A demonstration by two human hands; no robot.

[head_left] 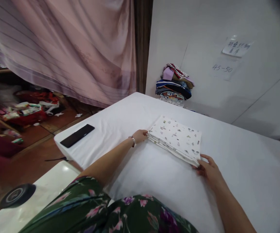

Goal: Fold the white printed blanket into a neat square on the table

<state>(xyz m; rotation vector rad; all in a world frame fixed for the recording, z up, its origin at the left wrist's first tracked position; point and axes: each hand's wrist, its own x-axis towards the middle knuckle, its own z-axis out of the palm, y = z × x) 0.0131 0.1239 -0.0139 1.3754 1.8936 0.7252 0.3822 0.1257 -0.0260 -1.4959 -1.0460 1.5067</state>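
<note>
A folded white cloth with small leaf prints (176, 137) lies flat on the white-covered table (239, 168). My left hand (140, 135) pinches the cloth's near-left corner, fingers closed on the edge; a bracelet is on that wrist. My right hand (209, 170) grips the cloth's near-right corner, thumb on top and fingers curled under the layers. Both forearms reach in from the bottom of the view over a green floral garment.
A black phone (77, 135) lies near the table's left edge. A pile of folded clothes (175, 84) sits at the far edge against the white wall. A pink curtain (81, 48) hangs at left; clutter covers the red floor (28, 113).
</note>
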